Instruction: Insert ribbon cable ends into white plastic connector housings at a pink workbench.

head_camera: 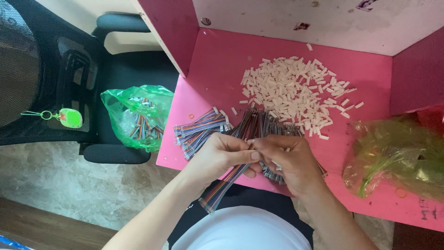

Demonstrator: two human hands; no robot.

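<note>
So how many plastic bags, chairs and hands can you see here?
Green plastic bags: 2, one on the chair seat, one on the pink table
Black chairs: 1
Hands: 2, left, right
Total: 5

black office chair (46, 83), green keychain (69, 117)

We count two hands (222, 155), two green plastic bags (138, 115), one black office chair (55, 78), one green keychain (69, 117), and white connector pieces (291, 92) too many to number.
</note>
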